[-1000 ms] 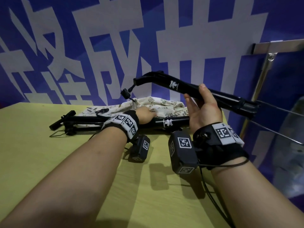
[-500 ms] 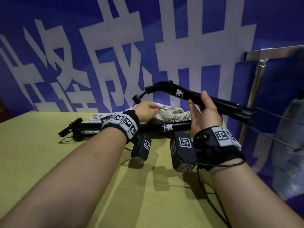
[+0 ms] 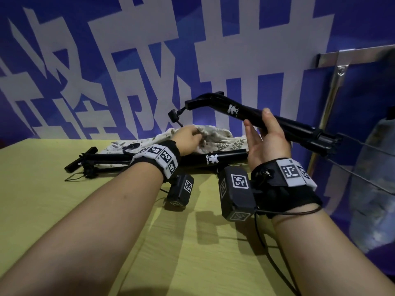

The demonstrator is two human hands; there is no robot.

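Gripping black pole (image 3: 235, 110) — right hand (image 3: 269, 144) | left hand (image 3: 189, 139) pinching cloth bag (image 3: 222, 135)

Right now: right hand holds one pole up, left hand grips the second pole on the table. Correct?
No. In the head view the left hand grips the cloth, not the second pole, which lies on the table. The right hand does hold the other pole up.

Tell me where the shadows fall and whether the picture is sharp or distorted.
Head view: the wrist boxes throw dark, soft-edged shadows on the yellow table; a bluish cast lies over everything; the left hand on the cloth is slightly smeared, while the right hand holding the black pole is sharp; the wide lens slants the metal rail.
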